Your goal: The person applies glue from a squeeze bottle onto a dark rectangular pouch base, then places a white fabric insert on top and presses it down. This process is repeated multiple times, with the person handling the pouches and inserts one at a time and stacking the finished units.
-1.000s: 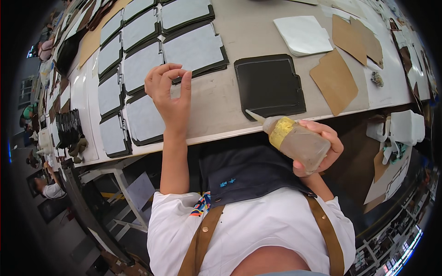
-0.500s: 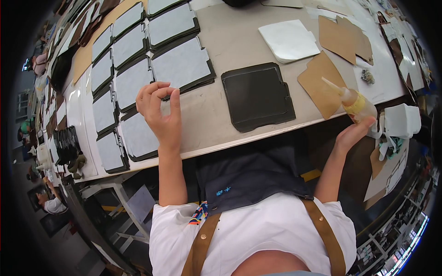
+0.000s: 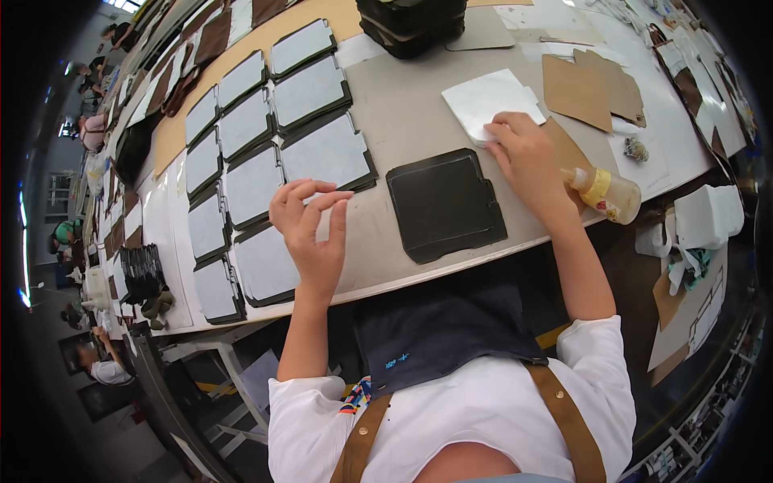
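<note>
My right hand (image 3: 523, 157) is at the near corner of a stack of white sheets (image 3: 487, 95), thumb and fingertips closing on the top sheet's edge. Its fingertips partly cover that corner. My left hand (image 3: 310, 221) hovers by the table's left part, fingers curled but apart, holding nothing. Between the hands lies a flat black panel (image 3: 443, 205) with a stepped right edge. A squeeze bottle (image 3: 616, 196) with a yellow band lies on its side beside my right forearm, its tip hidden behind the arm.
Rows of black panels topped with pale sheets (image 3: 322, 153) cover the left side. A dark stacked bundle (image 3: 411, 24) stands at the back. Brown card pieces (image 3: 576, 90) lie at the right, near a small clump (image 3: 636, 149). The table's front edge (image 3: 362, 291) runs before me.
My right hand has let go of the squeeze bottle, which now lies on the table, and has moved left to the white sheets. My left hand stays raised, fingers curled.
</note>
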Available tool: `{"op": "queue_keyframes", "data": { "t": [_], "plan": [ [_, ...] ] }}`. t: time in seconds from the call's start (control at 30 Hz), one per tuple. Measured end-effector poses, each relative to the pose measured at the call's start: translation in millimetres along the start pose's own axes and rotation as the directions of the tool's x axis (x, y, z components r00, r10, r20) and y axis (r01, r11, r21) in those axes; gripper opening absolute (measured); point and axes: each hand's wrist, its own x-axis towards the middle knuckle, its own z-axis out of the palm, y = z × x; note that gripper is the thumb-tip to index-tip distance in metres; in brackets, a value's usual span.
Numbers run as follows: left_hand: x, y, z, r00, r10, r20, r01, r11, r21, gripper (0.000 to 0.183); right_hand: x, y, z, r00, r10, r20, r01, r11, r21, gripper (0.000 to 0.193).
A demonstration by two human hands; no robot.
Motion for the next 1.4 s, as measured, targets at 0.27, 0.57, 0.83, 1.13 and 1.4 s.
{"op": "queue_keyframes", "data": {
  "t": [0.27, 0.57, 0.83, 1.13, 1.4],
  "plan": [
    [65, 38, 48, 0.903, 0.309, 0.298, -0.257, 0.945, -0.202, 0.017, 13, 3, 7, 0.994, 0.109, -0.004, -0.109, 0.994, 0.03, 0.008],
    [75, 38, 123, 0.794, 0.395, 0.461, -0.39, 0.914, -0.111, 0.032, 28, 25, -8, 0.84, 0.542, -0.004, -0.45, 0.702, 0.552, 0.017],
    [83, 37, 125, 0.772, 0.38, 0.51, -0.39, 0.916, -0.093, 0.031, 31, 51, -91, 0.401, 0.671, -0.623, 0.113, 0.639, 0.761, 0.013],
    [79, 87, 35, 0.581, -0.052, 0.813, 0.802, 0.208, -0.56, 0.058, -2, -76, -56, 0.921, -0.357, -0.154, 0.38, 0.911, 0.161, 0.022],
    [32, 70, 5, 0.597, -0.292, 0.747, 0.8, 0.152, -0.58, 0.047, -33, -75, -35, 0.949, 0.108, -0.296, 0.09, 0.808, 0.583, 0.036]
  ]
}}
